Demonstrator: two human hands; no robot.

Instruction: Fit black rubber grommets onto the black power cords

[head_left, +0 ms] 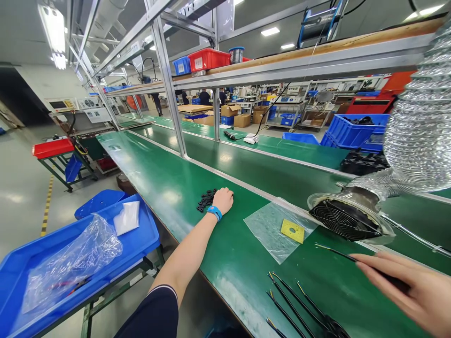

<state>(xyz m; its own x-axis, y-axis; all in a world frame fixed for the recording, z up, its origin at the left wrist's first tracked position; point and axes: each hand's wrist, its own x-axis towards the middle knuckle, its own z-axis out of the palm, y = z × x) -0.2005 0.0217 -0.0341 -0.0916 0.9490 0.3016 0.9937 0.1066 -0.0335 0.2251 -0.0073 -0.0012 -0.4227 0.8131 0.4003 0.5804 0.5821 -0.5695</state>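
Observation:
My left hand (223, 200), with a blue wristband, reaches forward onto the green bench beside a loose pile of small black parts (206, 201). Its fingers are curled and face away, so anything in them is hidden. At the lower right, my right hand (405, 286) is closed around a black cable (347, 256), whose stripped end with thin coloured wires points left. More black cables (294, 305) with bared wire ends lie on the bench nearest me. Between the hands, a yellow square pad (292, 230) with a hole rests on a clear plastic bag (269, 230).
A round fume-extraction fan (347, 218) on a silver duct (419, 117) stands at right. Metal posts (169, 84) carry an overhead shelf (275, 61) with bins. At left, a blue tray (141, 234) holds plastic bags. Blue crates (359, 129) stand beyond the bench.

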